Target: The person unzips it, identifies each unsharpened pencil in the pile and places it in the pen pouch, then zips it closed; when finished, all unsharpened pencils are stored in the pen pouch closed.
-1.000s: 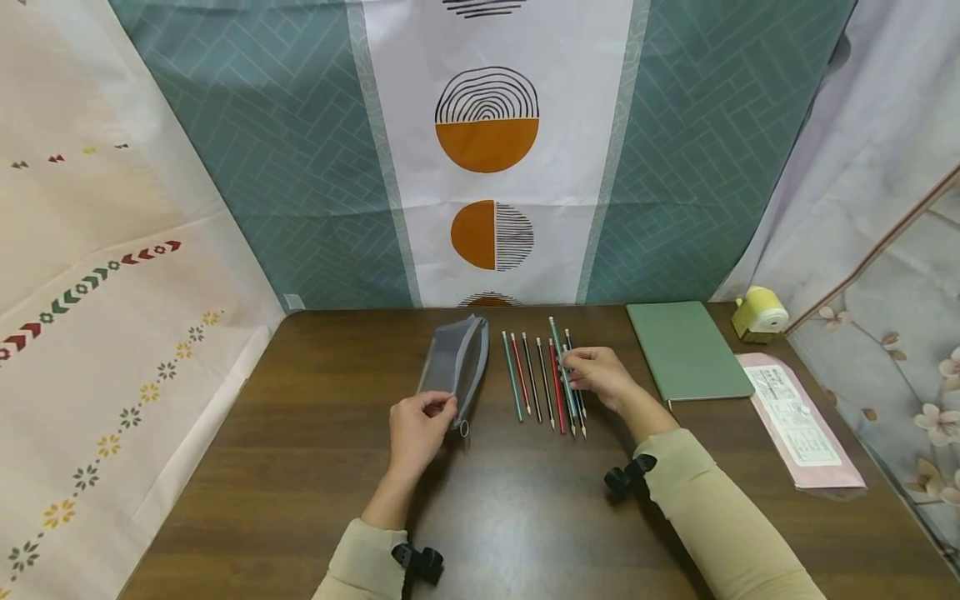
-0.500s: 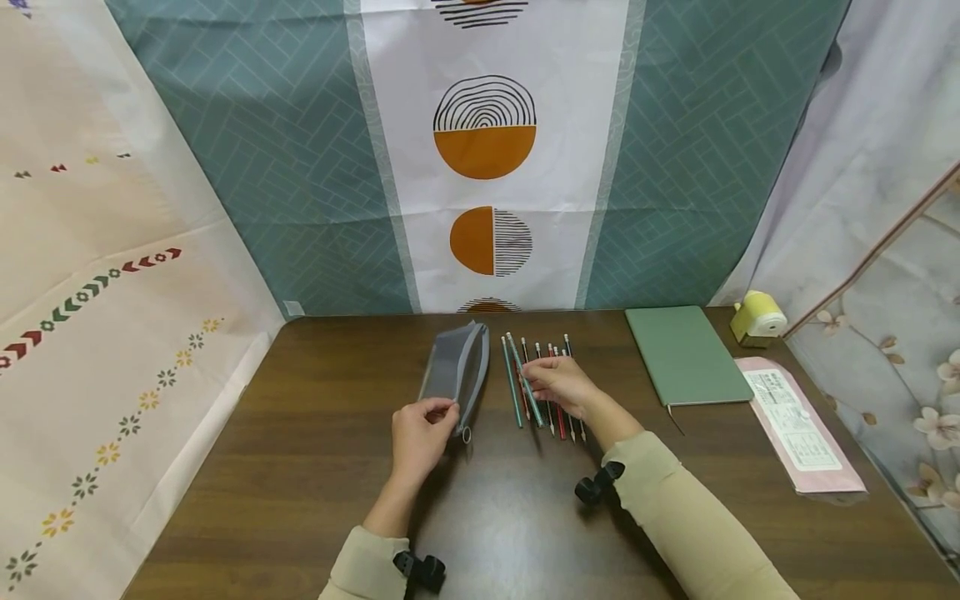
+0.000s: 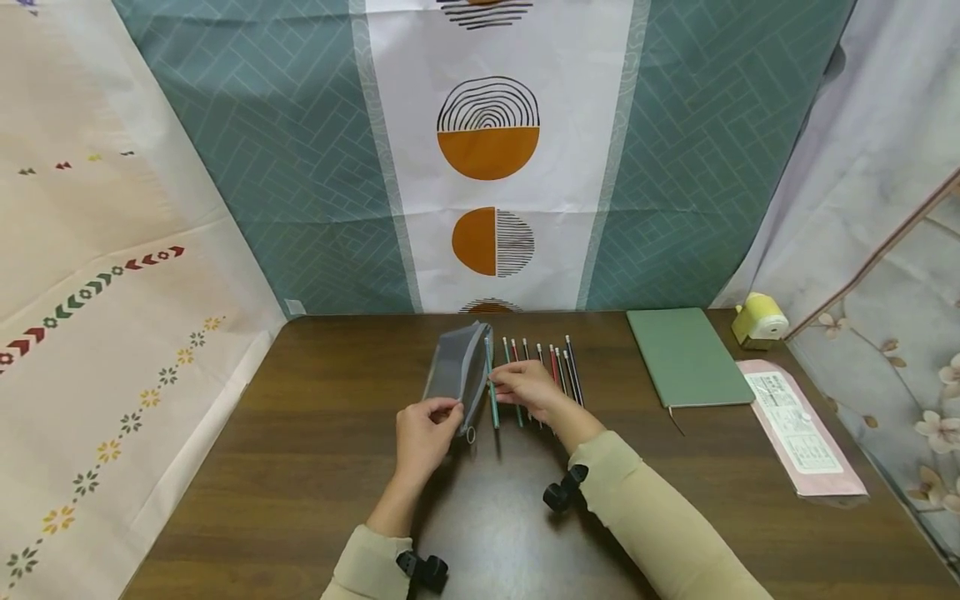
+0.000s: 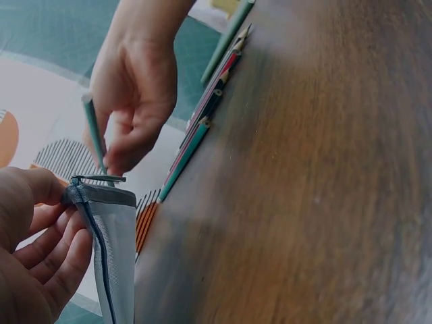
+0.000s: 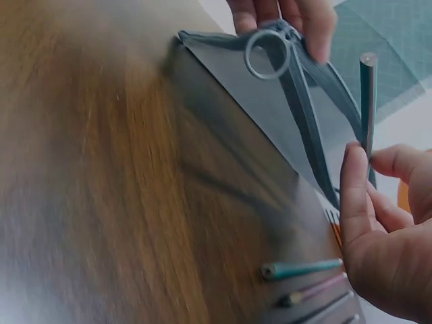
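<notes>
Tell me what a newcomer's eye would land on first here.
Probably the orange half-circles on the cloth behind the table. Next, the right hand pinching a teal pencil beside the open pouch that the left hand holds. Right of the other pencils, the green notebook stands out.

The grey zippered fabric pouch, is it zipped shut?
No, the grey zippered fabric pouch gapes open, the left hand pinching its near end.
</notes>
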The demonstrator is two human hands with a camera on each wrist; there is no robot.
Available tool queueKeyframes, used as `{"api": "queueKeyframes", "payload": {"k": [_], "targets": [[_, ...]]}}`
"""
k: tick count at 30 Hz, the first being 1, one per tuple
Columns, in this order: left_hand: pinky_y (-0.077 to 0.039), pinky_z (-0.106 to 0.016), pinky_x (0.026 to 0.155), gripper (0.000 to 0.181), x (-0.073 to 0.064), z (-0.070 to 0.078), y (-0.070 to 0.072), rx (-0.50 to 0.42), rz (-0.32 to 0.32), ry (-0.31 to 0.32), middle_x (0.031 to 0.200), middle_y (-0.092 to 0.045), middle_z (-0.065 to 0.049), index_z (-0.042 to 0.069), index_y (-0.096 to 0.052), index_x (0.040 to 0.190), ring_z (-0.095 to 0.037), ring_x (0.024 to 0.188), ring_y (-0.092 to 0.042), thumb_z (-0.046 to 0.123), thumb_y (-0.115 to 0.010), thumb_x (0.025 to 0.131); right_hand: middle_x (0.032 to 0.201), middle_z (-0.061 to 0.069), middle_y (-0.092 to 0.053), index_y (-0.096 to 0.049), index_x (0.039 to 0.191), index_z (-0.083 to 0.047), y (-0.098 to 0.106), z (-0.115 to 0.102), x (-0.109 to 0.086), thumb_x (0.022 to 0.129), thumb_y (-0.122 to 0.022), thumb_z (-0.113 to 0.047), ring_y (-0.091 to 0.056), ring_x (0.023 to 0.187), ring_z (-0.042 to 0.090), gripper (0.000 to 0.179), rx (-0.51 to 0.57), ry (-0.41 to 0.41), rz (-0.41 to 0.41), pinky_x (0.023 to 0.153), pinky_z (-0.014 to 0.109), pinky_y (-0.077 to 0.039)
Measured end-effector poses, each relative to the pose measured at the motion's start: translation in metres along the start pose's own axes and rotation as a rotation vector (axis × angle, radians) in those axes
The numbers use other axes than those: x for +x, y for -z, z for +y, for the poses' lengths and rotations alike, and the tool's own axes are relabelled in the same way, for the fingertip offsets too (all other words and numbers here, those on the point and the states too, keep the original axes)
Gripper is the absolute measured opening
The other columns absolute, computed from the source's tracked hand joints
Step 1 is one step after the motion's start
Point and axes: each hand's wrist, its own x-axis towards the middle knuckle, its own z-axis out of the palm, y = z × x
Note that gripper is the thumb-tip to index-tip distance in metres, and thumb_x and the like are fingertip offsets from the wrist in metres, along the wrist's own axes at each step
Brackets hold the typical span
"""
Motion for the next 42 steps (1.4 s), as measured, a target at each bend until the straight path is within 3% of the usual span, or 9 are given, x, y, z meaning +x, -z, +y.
{"api": "queueKeyframes", "payload": {"k": [9, 17, 32, 42], "targets": [[-0.049, -0.023, 0.052, 0.006, 0.0, 0.0, -0.002, -0.004, -0.008, -0.012, 0.069, -0.072, -0.001, 0.001, -0.08, 0.084, -0.007, 0.056, -0.061, 0.008, -0.079, 0.084, 0.089, 0.012, -0.067, -0.066, 0.116, 0.015, -0.018, 0.001, 0.007, 0.096, -0.065, -0.001, -0.067, 0.068, 0.01, 0.026, 0.018, 0.027, 0.094, 0.069, 0.023, -0.058], [-0.049, -0.023, 0.053, 0.006, 0.002, 0.001, -0.003, -0.017, -0.016, 0.0, 0.067, -0.071, -0.001, 0.002, -0.08, 0.084, -0.007, 0.057, -0.06, 0.008, -0.079, 0.084, 0.087, 0.014, -0.069, -0.069, 0.112, 0.012, -0.026, -0.003, 0.01, 0.095, -0.067, -0.002, -0.068, 0.065, 0.011, 0.022, -0.052, 0.071, 0.179, 0.067, 0.025, -0.059], [-0.048, -0.023, 0.052, 0.006, 0.002, 0.002, -0.004, -0.034, -0.035, -0.006, 0.068, -0.072, -0.002, 0.001, -0.08, 0.085, -0.008, 0.056, -0.059, 0.007, -0.079, 0.085, 0.081, 0.012, -0.07, -0.072, 0.103, 0.011, -0.03, -0.001, 0.014, 0.094, -0.067, -0.002, -0.065, 0.062, 0.011, 0.016, -0.179, 0.092, 0.159, 0.06, 0.024, -0.057], [-0.048, -0.023, 0.053, 0.006, 0.004, 0.002, -0.003, -0.02, -0.034, -0.011, 0.068, -0.072, -0.002, 0.001, -0.08, 0.085, -0.008, 0.056, -0.06, 0.007, -0.079, 0.085, 0.088, 0.015, -0.072, -0.071, 0.105, 0.011, -0.029, -0.004, 0.014, 0.097, -0.067, -0.006, -0.067, 0.063, 0.011, 0.019, -0.161, 0.087, 0.141, 0.063, 0.025, -0.059]]}}
